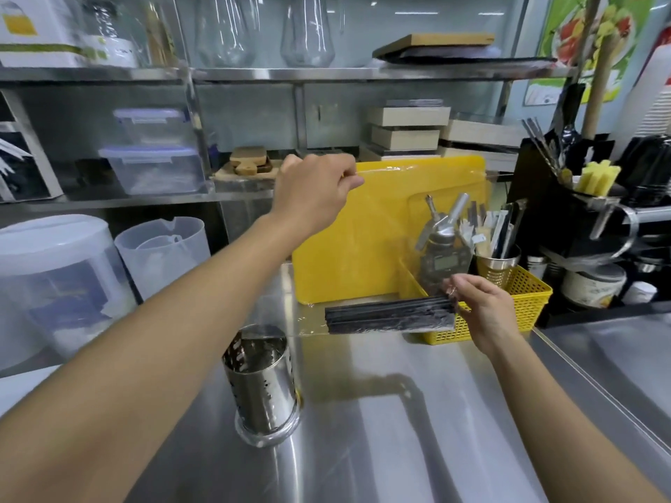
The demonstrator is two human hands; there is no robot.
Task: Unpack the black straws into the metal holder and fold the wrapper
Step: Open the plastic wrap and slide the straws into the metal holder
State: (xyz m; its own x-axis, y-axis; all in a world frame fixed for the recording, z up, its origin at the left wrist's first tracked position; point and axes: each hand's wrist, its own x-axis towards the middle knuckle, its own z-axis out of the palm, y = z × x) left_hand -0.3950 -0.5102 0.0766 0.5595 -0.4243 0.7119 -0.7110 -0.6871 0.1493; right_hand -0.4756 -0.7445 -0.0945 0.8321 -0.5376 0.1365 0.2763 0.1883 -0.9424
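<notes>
A bundle of black straws [390,315] hangs level above the steel counter, still inside a clear plastic wrapper [381,219]. My right hand [479,306] pinches the bundle's right end through the plastic. Raised at upper centre, my left hand [316,192] pinches the wrapper's top edge and holds the film stretched upward. The perforated metal holder [262,383] stands upright on the counter below and left of the straws; it looks empty.
A yellow cutting board [348,248] leans behind the wrapper. A yellow basket [526,303] holds a metal cup of utensils and a steel tool. Plastic jugs [163,248] stand at left, a black utensil rack [566,219] at right, shelves behind.
</notes>
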